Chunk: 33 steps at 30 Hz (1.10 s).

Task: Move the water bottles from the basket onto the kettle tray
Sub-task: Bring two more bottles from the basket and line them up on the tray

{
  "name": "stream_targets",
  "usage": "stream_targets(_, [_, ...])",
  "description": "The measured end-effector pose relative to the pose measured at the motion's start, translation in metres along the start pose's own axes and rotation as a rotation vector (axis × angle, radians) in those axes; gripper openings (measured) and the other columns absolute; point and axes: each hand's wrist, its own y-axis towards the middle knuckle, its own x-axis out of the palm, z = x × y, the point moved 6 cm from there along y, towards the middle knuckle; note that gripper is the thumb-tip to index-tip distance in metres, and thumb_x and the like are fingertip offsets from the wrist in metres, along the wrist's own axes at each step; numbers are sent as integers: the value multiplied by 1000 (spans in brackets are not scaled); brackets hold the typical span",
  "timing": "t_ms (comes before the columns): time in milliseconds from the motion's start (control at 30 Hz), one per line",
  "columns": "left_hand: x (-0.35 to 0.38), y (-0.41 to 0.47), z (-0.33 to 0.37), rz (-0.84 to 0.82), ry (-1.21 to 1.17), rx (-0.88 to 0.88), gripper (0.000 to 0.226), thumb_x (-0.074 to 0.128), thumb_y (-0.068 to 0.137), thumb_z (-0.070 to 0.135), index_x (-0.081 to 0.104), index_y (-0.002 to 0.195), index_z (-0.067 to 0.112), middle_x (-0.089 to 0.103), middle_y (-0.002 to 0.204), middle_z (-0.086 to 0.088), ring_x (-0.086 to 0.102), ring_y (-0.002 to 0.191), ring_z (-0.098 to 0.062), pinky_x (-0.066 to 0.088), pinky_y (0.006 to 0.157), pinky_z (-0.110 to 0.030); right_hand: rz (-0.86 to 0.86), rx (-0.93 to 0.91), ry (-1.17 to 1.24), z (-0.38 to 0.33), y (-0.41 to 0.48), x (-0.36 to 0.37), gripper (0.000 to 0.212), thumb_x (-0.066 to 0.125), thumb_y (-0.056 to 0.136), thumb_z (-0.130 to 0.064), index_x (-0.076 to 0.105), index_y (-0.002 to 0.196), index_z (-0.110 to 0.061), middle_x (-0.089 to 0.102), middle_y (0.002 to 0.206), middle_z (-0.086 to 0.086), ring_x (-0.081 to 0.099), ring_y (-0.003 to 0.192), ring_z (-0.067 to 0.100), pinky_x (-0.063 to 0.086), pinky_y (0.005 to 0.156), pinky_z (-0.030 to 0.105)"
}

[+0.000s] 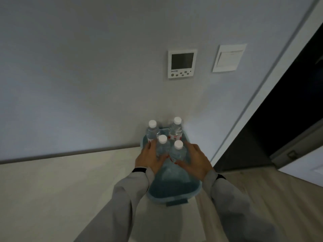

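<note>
A blue plastic basket [173,191] sits on a pale surface below me, its far end against the wall. Several clear water bottles with white caps stand upright at its far end. My left hand [149,158] wraps the near left bottle [162,145]. My right hand [195,160] wraps the near right bottle [177,151]. Two more bottles stand behind, one at the back left [152,131] and one at the back right [176,129]. No kettle tray is in view.
A grey wall fills the view ahead, carrying a thermostat panel [181,63] and a white switch plate [229,57]. A pale counter top [61,180] spreads to the left. On the right is a white door frame [258,95] with a dark opening and wood flooring [279,198].
</note>
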Motion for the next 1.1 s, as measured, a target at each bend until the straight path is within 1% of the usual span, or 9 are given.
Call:
stream_targets(133, [13,10,-3,16,-82,-30,74,62,81,62,23,141,42,41,152,-1,52,128,-33,47,101,-50,32,31,40,8,9,12,76,70,78,-57,33,142,-39,48,139,-2,53,125,23,45,101,35])
stream_targets(267, [19,14,-5,63,-114,-29,78,65,79,61,20,140,46,43,149,2,54,126,-32,48,97,-48,75,35,91,9,12,18,72,70,79,-56,35,140,-39,49,140,-5,52,127,20,42,102,29])
stream_targets(367, [21,17,-4,74,-118,-7,82,66,79,56,15,142,47,43,148,0,54,126,-33,48,97,-48,102,44,94,10,14,20,73,73,79,-51,37,140,-36,50,141,-5,52,127,20,44,105,33])
stream_targets(533, [21,17,-8,84,-174,9,77,73,77,50,29,138,39,49,145,-2,54,126,-31,45,99,-38,116,59,108,13,15,20,74,76,76,-51,43,138,-32,54,139,-3,54,125,20,46,106,37])
stream_targets(700, [13,6,-19,135,-267,3,79,79,73,48,35,138,39,56,138,-2,57,121,-30,50,100,-46,147,64,129,15,11,18,73,80,73,-48,47,135,-30,59,135,-2,56,124,19,45,105,31])
stream_targets(833, [0,-4,-19,186,-348,-3,78,83,68,49,43,134,38,64,128,-1,62,114,-26,52,97,-43,161,58,136,11,4,9,74,80,72,-49,49,135,-27,60,134,-3,57,123,19,48,106,42])
stream_targets(933, [-15,-12,-13,224,-348,42,78,85,65,47,46,131,35,66,122,2,64,110,-21,54,93,-38,172,13,132,-3,-5,-6,74,78,73,-53,49,135,-25,61,133,-2,58,121,19,48,104,42])
stream_targets(1000, [-31,-19,-6,252,-352,73,71,84,63,50,47,123,46,67,114,12,66,104,-14,54,88,-28,195,-16,140,-18,-12,-19,74,77,71,-57,50,134,-28,62,131,-4,60,118,18,50,103,40])
stream_targets(1100, [-60,-34,6,299,-358,136,62,81,61,53,46,111,61,64,105,25,67,97,-6,57,83,-24,234,-77,160,-44,-24,-40,74,78,70,-58,49,134,-32,62,131,-6,60,116,17,50,103,41])
